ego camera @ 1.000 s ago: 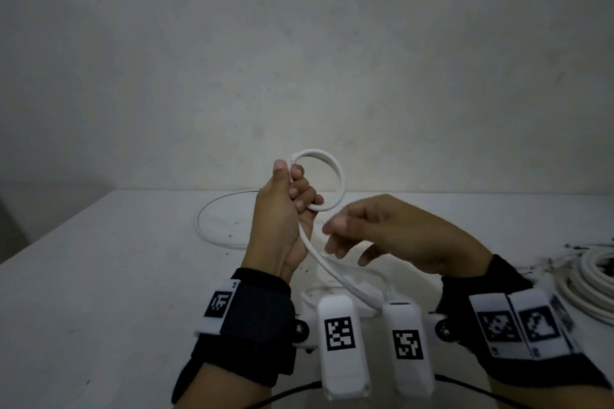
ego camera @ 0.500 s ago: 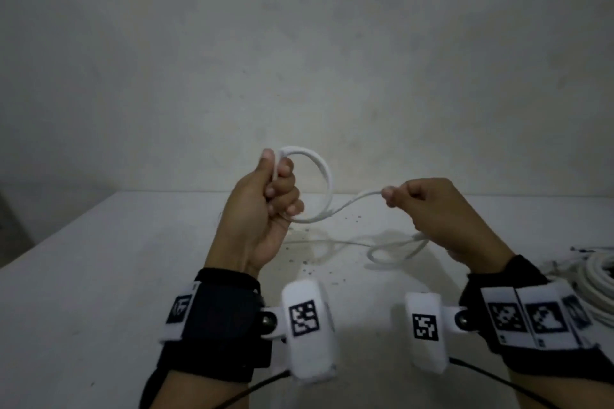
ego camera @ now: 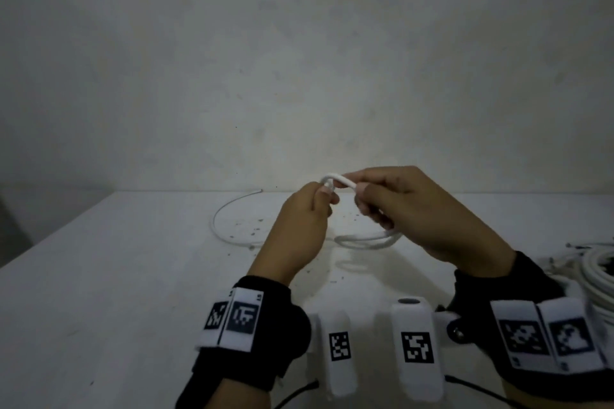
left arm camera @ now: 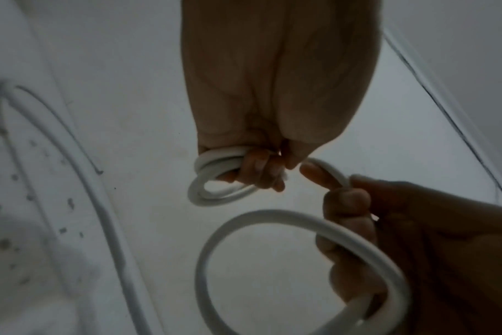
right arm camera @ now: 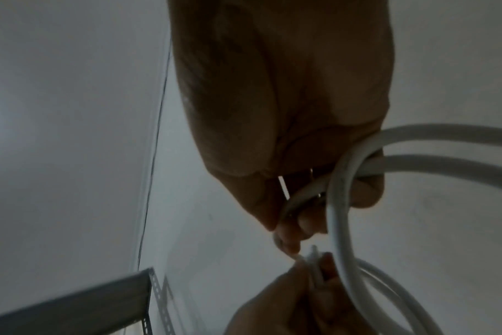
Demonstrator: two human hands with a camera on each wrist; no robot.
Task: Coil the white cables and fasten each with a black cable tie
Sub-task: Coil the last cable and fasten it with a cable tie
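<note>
Above the table I hold one white cable (ego camera: 336, 177) between both hands. My left hand (ego camera: 327, 197) grips a small coil of it (left arm camera: 215, 192), fingers curled round the turns. Close to the right, my right hand (ego camera: 360, 191) pinches the strand with thumb and forefinger, and a wider loop (ego camera: 365, 241) hangs under its curled fingers. That loop (left arm camera: 272, 216) passes through the right hand (left arm camera: 347, 204) in the left wrist view. The right wrist view shows the cable (right arm camera: 340, 192) crossing the right hand's fingers (right arm camera: 290, 235). The cable's loose tail (ego camera: 219, 209) arcs over the table at the back left. No black tie is in view.
The white table (ego camera: 116, 276) carries dark specks near its middle. A pile of other white cables (ego camera: 598, 276) lies at the right edge. A plain wall stands right behind the table. A perforated metal rail (right arm camera: 155, 292) shows in the right wrist view.
My right hand came back left to meet the left hand, bringing a new loop of cable. Both hands sank lower, and the tail on the table now arcs out to the left.
</note>
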